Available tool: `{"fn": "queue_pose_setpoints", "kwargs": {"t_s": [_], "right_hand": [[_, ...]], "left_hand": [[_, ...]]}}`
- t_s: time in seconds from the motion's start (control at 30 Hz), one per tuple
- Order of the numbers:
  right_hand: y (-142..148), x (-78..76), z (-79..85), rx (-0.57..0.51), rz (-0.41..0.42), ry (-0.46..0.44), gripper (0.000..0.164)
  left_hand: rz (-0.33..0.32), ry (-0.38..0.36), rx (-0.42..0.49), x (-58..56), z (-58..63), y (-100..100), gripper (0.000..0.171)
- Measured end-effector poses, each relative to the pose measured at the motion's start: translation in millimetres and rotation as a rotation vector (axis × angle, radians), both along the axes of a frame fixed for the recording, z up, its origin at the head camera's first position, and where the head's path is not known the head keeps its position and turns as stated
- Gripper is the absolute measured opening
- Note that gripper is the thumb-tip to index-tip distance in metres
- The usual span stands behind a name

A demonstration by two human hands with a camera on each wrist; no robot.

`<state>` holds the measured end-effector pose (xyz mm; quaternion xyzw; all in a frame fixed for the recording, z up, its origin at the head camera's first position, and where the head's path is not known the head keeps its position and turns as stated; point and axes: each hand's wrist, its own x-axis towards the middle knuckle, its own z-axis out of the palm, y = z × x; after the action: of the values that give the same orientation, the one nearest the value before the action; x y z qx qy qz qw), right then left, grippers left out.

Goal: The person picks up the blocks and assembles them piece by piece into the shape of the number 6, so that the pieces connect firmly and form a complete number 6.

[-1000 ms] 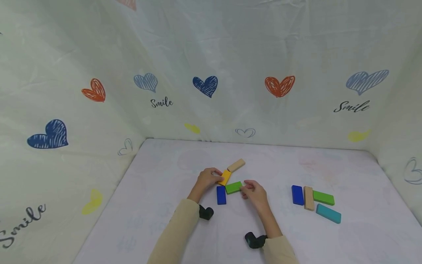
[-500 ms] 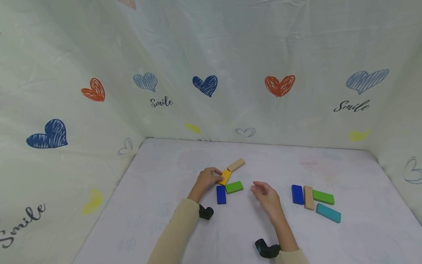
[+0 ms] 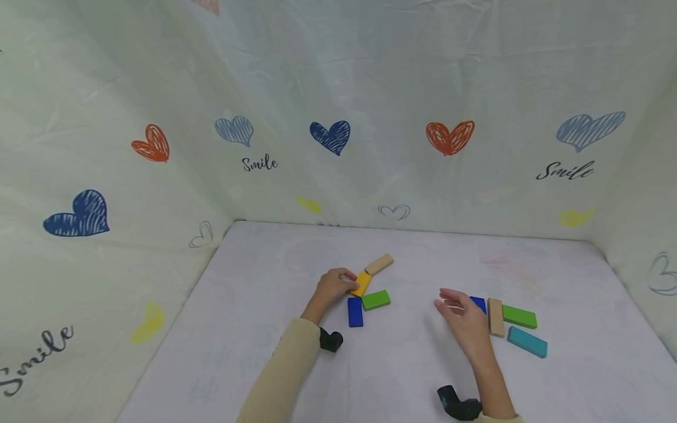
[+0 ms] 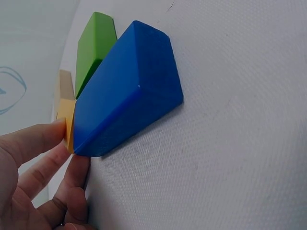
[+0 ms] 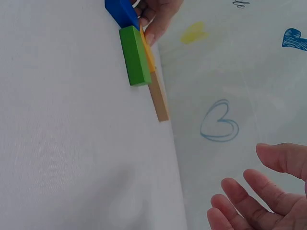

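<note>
My left hand [image 3: 334,285] pinches the yellow block [image 3: 362,284] at its left side, as the left wrist view also shows. Touching or nearly touching its lower end lie a blue block [image 4: 115,91] and a green block [image 3: 376,300]. A plain wooden block [image 3: 379,264] continues from its far end. My right hand [image 3: 465,320] is over the table with nothing in it, fingers spread and slightly bent. From the head view it partly covers a second blue block [image 3: 478,304] in the right-hand group.
Beside that blue block lie another plain wooden block [image 3: 495,317], a second green block [image 3: 519,316] and a teal block [image 3: 527,342]. The white table [image 3: 254,364] meets a pale curtain [image 3: 381,70] printed with hearts along its back edge.
My right hand has left the green block near the middle and moved right, toward the second group. My left hand stays at the yellow block, and the blocks have not moved.
</note>
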<state>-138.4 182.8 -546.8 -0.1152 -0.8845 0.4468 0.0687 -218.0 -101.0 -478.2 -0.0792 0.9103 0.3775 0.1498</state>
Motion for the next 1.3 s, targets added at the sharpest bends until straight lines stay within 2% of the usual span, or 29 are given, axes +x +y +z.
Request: {"fn": "queue_pose_setpoints", "kwargs": {"t_s": [0.13, 0.3, 0.43, 0.57, 0.77, 0.9, 1.03, 1.23, 1.3], "right_hand": [[13.6, 2.6, -1.0, 0.018, -0.034, 0.000, 0.059], [26.9, 8.5, 6.8, 0.080, -0.053, 0.010, 0.058], [34.9, 13.7, 14.1, 0.075, -0.051, -0.025, 0.062], [36.8, 20.2, 29.0, 0.062, -0.073, -0.102, 0.066], [28.5, 31.0, 68.4, -0.003, -0.119, -0.210, 0.064], [26.0, 34.4, 81.8, -0.018, -0.122, -0.243, 0.062], [27.5, 33.7, 82.1, 0.006, -0.117, -0.256, 0.062], [31.1, 28.4, 74.1, 0.066, -0.101, -0.246, 0.061], [32.0, 26.3, 71.6, 0.086, -0.095, -0.244, 0.057]], "left_hand": [[0.001, 0.003, 0.001, 0.4, 0.2, 0.3, 0.021], [0.001, 0.004, 0.000, 1.3, 1.2, 0.6, 0.021], [0.002, 0.004, 0.002, 2.4, 2.5, 0.3, 0.021], [-0.009, 0.014, 0.002, 3.3, 3.5, -0.6, 0.021], [-0.019, 0.032, 0.010, 4.0, 4.4, -0.8, 0.022], [-0.020, 0.031, 0.008, 3.7, 4.5, -0.6, 0.022], [-0.012, 0.022, 0.011, 4.0, 5.7, -0.2, 0.022], [-0.010, 0.018, 0.009, 4.1, 6.0, 0.3, 0.022], [-0.008, 0.018, 0.006, 4.2, 5.6, 0.3, 0.022]]}}
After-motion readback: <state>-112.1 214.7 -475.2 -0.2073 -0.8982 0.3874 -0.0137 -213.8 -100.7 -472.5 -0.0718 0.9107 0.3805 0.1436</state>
